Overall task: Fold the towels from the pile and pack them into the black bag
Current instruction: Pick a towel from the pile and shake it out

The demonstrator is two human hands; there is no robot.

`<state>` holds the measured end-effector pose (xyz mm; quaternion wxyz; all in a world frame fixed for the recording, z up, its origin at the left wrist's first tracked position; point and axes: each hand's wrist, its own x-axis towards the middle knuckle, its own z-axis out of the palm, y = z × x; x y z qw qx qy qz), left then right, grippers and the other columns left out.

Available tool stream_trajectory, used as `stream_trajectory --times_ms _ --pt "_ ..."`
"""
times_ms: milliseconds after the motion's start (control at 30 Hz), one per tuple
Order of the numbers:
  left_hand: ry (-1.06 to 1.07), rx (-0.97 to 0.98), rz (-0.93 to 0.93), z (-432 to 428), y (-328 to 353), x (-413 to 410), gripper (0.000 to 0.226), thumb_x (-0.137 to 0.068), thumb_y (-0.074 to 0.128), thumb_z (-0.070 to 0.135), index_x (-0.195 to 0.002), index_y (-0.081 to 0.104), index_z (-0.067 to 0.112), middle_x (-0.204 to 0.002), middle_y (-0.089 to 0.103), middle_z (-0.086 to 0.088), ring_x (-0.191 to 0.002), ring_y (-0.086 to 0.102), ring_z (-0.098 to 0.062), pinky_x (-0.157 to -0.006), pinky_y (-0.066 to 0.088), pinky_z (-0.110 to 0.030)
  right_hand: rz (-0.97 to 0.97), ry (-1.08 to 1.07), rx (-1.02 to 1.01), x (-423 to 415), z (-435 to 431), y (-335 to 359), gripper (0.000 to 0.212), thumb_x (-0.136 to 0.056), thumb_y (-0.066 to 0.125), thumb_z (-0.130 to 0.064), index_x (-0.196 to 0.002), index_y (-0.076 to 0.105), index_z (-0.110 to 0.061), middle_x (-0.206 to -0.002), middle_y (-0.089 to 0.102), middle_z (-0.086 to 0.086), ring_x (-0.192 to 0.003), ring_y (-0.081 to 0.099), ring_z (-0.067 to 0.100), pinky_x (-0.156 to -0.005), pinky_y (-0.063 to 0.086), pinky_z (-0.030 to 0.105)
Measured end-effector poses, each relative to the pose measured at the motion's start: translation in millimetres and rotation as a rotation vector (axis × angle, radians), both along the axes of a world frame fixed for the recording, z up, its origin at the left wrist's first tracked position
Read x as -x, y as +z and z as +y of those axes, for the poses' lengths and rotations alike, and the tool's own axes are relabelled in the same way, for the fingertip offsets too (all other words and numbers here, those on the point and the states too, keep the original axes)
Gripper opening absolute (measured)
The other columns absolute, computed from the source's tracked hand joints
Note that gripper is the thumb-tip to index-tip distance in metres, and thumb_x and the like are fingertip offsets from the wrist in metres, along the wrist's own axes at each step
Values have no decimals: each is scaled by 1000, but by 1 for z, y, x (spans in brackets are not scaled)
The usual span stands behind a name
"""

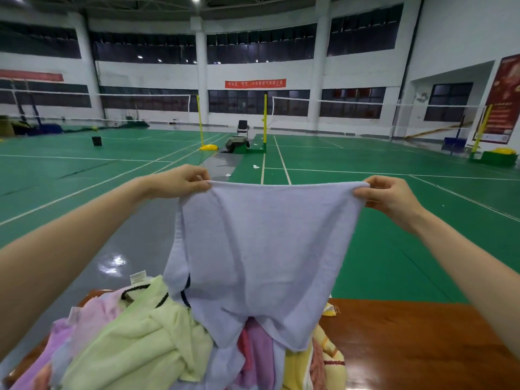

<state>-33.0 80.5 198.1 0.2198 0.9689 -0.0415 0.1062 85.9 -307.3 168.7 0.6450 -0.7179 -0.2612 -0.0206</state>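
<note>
I hold a pale lavender towel (259, 249) up in front of me, stretched by its top edge. My left hand (180, 181) pinches the top left corner and my right hand (391, 198) pinches the top right corner. The towel hangs down, and its lower edge drapes onto the pile of towels (135, 342). That pile has light green, pink, purple and yellow towels heaped on the brown wooden table (416, 344). A black cord (140, 289) pokes out of the pile; no black bag is plainly seen.
The table's right half shows bare wood. Beyond it lies a green sports hall floor with a grey strip (126, 249), yellow net posts (264, 119), nets, a chair (242, 127) and a small black bin (96, 141) far off.
</note>
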Motion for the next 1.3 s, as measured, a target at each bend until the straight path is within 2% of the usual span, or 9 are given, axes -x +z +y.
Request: stream_trajectory --times_ms 67,133,300,500,600,700,867,1067,1300 --pt "29 -30 -160 -8 -6 -6 11 -96 49 17 -86 51 12 -70 53 3 -65 47 -13 -57 37 -20 26 -15 -16 0 2 7 38 -47 85 -18 -73 58 -7 -58 63 -9 -56 59 6 -56 51 15" --pt "-7 100 -216 -11 -5 -5 14 -92 56 23 -82 51 15 -63 53 0 -51 42 -4 -51 33 -16 35 -44 -47 -2 3 11 32 -60 78 -29 -71 57 -8 -56 61 -9 -55 57 7 -53 50 14" --pt "-89 189 -40 1 12 3 59 -39 73 75 -77 75 30 -77 71 -6 -66 57 -6 -66 44 -22 -64 -218 35 -10 -3 21 21 -76 73 -7 -69 54 -11 -69 55 1 -62 51 9 -52 48 12" --pt "11 169 -209 -9 46 -2 13 -71 79 14 -63 72 22 -56 67 10 -56 58 -1 -54 45 -5 -160 -254 45 -15 -14 65 26 -75 74 -7 -99 63 -8 -91 61 2 -82 57 13 -65 53 15" --pt "70 179 -398 -14 59 -5 10 -75 74 5 -83 71 8 -54 65 12 -52 58 4 -54 46 -6 -262 -267 335 -11 -20 85 32 -83 67 -8 -114 63 1 -102 61 10 -92 55 18 -82 52 27" --pt "106 -77 -434 -19 63 -9 12 -76 74 6 -87 74 0 -70 68 -8 -58 57 -13 -60 46 -19 -380 -334 624 -2 -22 93 25 -87 64 -13 -105 66 3 -92 61 13 -82 53 21 -83 47 38" --pt "110 190 -333 -26 74 -12 16 -77 72 3 -92 69 -3 -76 64 -12 -62 57 -13 -54 51 -8 -115 -290 229 6 -31 96 12 -87 63 -13 -83 59 -3 -78 57 3 -69 54 11 -55 52 11" --pt "-47 703 -104 -28 77 -2 23 -61 75 20 -81 68 9 -71 69 4 -64 63 -5 -61 53 -12 392 -67 -187 2 -52 88 17 -91 57 -28 -81 62 -15 -56 64 -7 -57 59 7 -56 54 19" --pt "105 907 -96 -64 73 -18 11 -88 58 2 -85 63 11 -73 63 1 -49 61 -1 -52 51 -12 394 -194 -315 -4 -25 82 20 -93 56 -25 -75 55 -15 -44 58 -7 -39 55 6 -42 47 16"
